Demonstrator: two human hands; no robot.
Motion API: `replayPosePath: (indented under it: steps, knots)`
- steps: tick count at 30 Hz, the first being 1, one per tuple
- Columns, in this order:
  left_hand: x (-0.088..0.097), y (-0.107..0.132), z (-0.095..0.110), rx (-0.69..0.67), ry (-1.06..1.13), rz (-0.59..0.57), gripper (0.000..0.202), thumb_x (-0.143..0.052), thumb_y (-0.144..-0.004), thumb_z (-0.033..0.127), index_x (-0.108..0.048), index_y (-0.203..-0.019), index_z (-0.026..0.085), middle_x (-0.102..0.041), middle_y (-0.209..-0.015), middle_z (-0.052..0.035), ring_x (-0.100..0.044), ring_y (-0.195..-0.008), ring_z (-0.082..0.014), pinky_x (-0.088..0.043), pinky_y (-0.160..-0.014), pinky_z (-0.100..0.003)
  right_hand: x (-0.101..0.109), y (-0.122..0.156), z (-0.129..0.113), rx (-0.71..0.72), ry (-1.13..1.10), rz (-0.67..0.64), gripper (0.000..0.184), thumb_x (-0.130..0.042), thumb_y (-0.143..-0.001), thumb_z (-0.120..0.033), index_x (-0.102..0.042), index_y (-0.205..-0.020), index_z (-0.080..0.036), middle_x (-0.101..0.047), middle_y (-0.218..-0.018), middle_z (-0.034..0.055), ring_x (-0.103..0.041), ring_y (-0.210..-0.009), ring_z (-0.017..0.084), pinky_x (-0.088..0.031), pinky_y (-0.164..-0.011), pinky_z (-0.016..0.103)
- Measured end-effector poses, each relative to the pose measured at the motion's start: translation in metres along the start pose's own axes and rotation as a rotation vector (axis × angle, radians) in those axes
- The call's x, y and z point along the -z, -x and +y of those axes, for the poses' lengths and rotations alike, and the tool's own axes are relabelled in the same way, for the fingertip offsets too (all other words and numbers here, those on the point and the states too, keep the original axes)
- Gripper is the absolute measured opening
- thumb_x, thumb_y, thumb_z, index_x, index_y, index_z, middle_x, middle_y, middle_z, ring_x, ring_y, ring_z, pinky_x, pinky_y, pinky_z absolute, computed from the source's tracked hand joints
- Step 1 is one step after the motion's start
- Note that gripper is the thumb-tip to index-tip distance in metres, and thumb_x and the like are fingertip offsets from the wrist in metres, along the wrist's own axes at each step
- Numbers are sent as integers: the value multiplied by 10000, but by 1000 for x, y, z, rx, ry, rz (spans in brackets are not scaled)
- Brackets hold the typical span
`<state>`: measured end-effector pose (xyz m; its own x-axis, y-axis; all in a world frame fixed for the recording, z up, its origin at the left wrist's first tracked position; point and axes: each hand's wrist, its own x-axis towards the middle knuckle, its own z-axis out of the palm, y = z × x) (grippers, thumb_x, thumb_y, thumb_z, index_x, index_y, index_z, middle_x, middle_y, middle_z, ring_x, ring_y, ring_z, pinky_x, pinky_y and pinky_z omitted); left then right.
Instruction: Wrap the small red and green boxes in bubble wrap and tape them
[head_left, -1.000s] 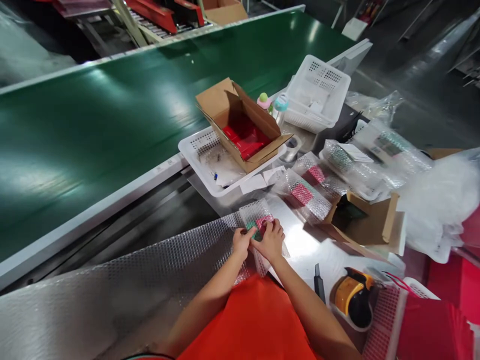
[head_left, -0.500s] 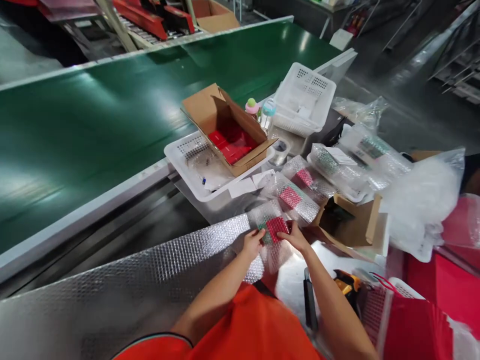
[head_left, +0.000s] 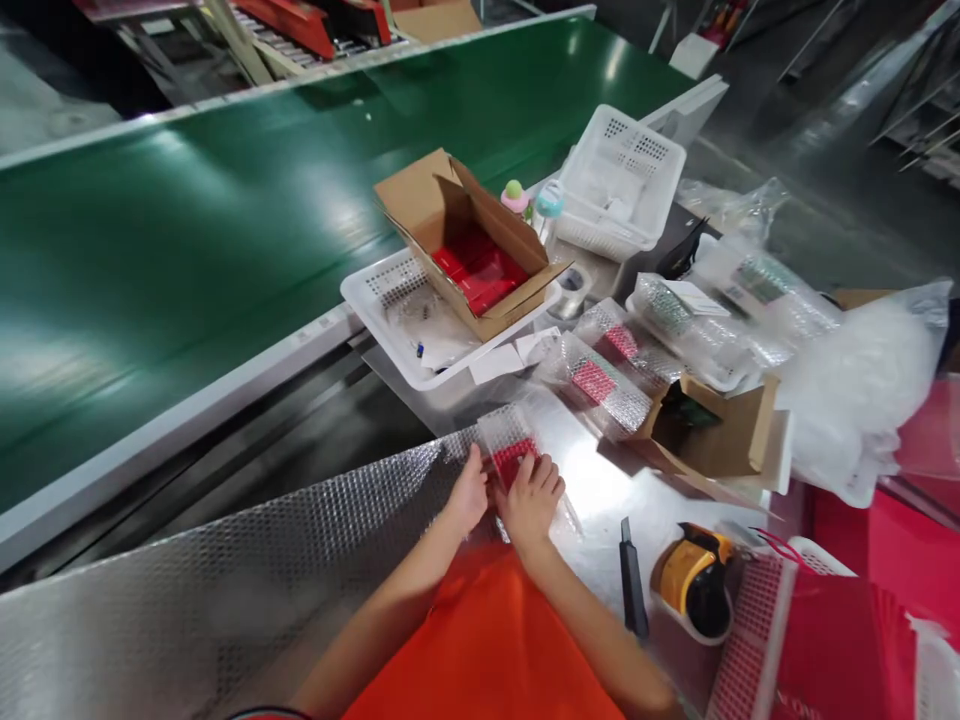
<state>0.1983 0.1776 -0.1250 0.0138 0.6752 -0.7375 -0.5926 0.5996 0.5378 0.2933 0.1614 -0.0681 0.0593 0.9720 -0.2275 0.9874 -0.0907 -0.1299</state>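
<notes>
A small red box point(head_left: 511, 458) lies inside clear bubble wrap between my two hands, close to my body. My left hand point(head_left: 466, 495) is closed at the package's left edge, gripping the bubble wrap point(head_left: 352, 505), whose long sheet runs off to the lower left. Over the near right side of the wrapped red box, my right hand point(head_left: 532, 497) has its fingers curled, holding it. The palms and the box's underside are hidden.
A black utility knife point(head_left: 632, 580) and a yellow tape dispenser point(head_left: 694, 580) lie to the right. Beyond are several bubble-wrapped packages point(head_left: 604, 385), an open carton point(head_left: 754, 430), and another carton point(head_left: 517, 310) on a white basket point(head_left: 431, 378). A green conveyor belt point(head_left: 225, 230) crosses behind.
The wrapped red box has moved left and toward my body, onto the bubble wrap sheet. My right hand has shifted left over it, uncovering the knife and tape dispenser. The view has turned slightly.
</notes>
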Motion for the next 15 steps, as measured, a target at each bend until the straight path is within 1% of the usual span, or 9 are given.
replayPosePath:
  steps: [1, 3, 4, 6, 8, 9, 11, 12, 15]
  knots:
    - [9, 6, 2, -29, -18, 13, 562, -768, -661, 694, -731, -861, 170, -751, -894, -131, -689, -878, -248, -551, -769, -347, -1, 5, -4, 43, -6, -11, 587, -638, -894, -349, -509, -1419, -122, -483, -1467, 270, -461, -1302, 427, -357, -1059, 581]
    - [26, 15, 4, -105, -112, 136, 511, -897, -517, 543, -704, -803, 166, -738, -843, -87, -668, -802, -211, -534, -727, -311, -4, 14, -13, 137, -38, -27, 461, -574, -942, -293, -552, -1389, -185, -531, -1438, 213, -511, -1246, 378, -395, -1026, 546]
    - [34, 18, 6, -110, -155, 200, 495, -916, -481, 485, -683, -775, 163, -721, -793, -66, -652, -740, -193, -524, -689, -302, -5, 17, -16, 177, -61, -39, 419, -554, -950, -255, -572, -1366, -206, -567, -1398, 188, -544, -1191, 349, -418, -998, 518]
    - [46, 22, 9, -45, -206, 275, 466, -900, -494, 446, -645, -760, 161, -685, -715, -38, -627, -640, -169, -508, -620, -296, -8, 19, -20, 207, -101, -58, 432, -590, -925, -235, -581, -1357, -213, -604, -1337, 169, -570, -1125, 320, -434, -976, 487]
    - [47, 23, 11, 18, -233, 282, 418, -859, -556, 423, -632, -789, 162, -679, -717, -34, -631, -617, -159, -507, -601, -291, -10, 15, -19, 127, -111, -47, 583, -710, -846, -319, -552, -1394, -196, -553, -1406, 197, -522, -1228, 366, -397, -1031, 528]
    - [43, 21, 11, 30, -246, 274, 391, -837, -584, 411, -632, -803, 161, -685, -737, -37, -639, -627, -155, -512, -606, -288, -10, 11, -15, 68, -108, -39, 684, -759, -800, -370, -529, -1418, -187, -493, -1473, 222, -467, -1308, 403, -365, -1062, 556]
    - [25, 12, 8, 22, -275, 239, 333, -788, -643, 406, -637, -807, 157, -691, -757, -46, -644, -646, -153, -512, -610, -282, -8, -2, -2, -34, -96, -49, 822, -801, -746, -444, -487, -1457, -174, -363, -1572, 261, -377, -1401, 447, -330, -1085, 578]
    - [13, 6, 6, 18, -297, 217, 311, -761, -676, 412, -644, -803, 155, -693, -757, -51, -645, -654, -158, -510, -609, -283, -6, -11, 7, -65, -87, -62, 846, -796, -748, -463, -469, -1471, -170, -335, -1587, 274, -375, -1408, 448, -337, -1079, 568]
    - [-32, -15, -3, -2, -395, 127, 306, -679, -771, 454, -681, -809, 150, -712, -779, -78, -676, -731, -200, -529, -658, -315, 5, -38, 39, -113, -32, -61, 838, -756, -790, -497, -440, -1493, -169, -346, -1575, 275, -411, -1385, 427, -358, -1061, 522]
